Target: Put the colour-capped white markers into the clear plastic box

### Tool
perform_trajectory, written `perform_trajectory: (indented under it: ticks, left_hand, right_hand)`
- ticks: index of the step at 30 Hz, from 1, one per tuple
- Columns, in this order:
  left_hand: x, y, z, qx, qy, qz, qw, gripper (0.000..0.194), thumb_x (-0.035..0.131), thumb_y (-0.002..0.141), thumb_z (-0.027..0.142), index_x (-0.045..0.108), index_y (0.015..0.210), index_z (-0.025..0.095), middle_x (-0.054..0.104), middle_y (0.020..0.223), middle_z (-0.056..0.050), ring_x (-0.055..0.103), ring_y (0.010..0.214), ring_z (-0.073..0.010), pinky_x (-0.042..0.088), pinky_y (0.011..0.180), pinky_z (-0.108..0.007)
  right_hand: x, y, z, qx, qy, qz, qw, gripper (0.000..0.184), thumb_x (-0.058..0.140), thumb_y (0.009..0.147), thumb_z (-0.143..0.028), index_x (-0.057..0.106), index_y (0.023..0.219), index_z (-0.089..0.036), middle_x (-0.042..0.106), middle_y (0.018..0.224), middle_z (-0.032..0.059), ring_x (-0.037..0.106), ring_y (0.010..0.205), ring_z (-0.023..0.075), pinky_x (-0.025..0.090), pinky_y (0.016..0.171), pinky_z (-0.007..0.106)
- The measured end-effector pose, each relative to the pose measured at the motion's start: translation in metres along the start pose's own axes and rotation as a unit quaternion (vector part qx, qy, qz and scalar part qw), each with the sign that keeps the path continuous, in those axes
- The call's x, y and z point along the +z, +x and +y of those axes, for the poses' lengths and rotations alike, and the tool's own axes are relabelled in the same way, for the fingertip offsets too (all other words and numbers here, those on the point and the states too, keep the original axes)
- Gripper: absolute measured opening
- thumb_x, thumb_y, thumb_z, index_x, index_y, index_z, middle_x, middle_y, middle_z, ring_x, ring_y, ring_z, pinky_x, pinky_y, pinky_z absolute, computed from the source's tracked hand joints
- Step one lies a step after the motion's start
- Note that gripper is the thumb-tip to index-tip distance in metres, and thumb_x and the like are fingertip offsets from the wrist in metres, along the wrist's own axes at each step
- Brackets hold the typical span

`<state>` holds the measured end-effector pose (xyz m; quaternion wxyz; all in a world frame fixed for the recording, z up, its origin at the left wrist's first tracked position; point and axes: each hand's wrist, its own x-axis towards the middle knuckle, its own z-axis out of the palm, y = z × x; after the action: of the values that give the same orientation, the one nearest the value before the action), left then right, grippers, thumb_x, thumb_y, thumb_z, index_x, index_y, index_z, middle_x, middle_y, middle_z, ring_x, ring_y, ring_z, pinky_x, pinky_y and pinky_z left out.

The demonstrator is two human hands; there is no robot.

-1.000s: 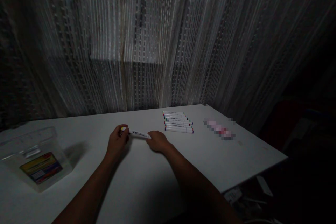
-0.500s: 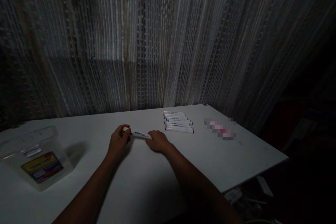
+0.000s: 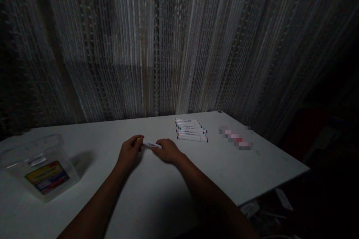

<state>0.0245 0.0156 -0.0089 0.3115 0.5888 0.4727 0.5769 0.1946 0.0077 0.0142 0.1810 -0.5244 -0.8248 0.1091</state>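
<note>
A white marker pen [image 3: 152,144] with dark print on its barrel is stretched between my two hands, just above the table. My left hand [image 3: 131,151] pinches its left end, where a bit of yellow shows between the fingers; whether that yellow part is a separate cap, I cannot tell. My right hand [image 3: 167,150] is closed round the other end, which its fingers partly hide. Just right of and beyond my right hand, several white markers [image 3: 192,138] with coloured ends lie side by side in a row.
A clear plastic box [image 3: 58,190] with a yellow and blue label stands on the white table [image 3: 112,209] at the left. A pixelated pink item [image 3: 235,138] lies at the right. Behind the table hangs a striped curtain [image 3: 168,44].
My left hand has moved a little to the right, closer to my right hand, so less of the marker shows between them. My right hand has hardly moved.
</note>
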Motion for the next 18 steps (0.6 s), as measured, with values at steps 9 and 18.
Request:
perform_trajectory:
  ticks: [9,18]
  left_hand:
    - [-0.0007,-0.0003,-0.0010,-0.008,-0.002,0.003,1.000,0.044,0.054,0.070,0.048,0.062,0.092,0.010,0.053,0.058,0.001,0.047,0.047,-0.0114,0.036,0.044,-0.023]
    - [-0.0008,-0.0007,-0.0002,-0.002,0.012,0.005,1.000,0.040,0.053,0.071,0.046,0.061,0.090,0.012,0.053,0.059,0.001,0.048,0.047,-0.0115,0.037,0.044,-0.023]
  right_hand:
    - [0.0025,0.0008,0.0025,-0.006,-0.002,0.008,1.000,0.031,0.045,0.082,-0.041,0.066,0.088,-0.018,0.067,0.083,0.0053,0.056,0.073,0.0156,0.030,0.057,0.024]
    - [0.0015,0.0004,0.0018,-0.001,-0.004,-0.003,1.000,0.031,0.045,0.082,-0.040,0.066,0.089,-0.018,0.067,0.083,0.0054,0.056,0.072,0.0156,0.031,0.058,0.024]
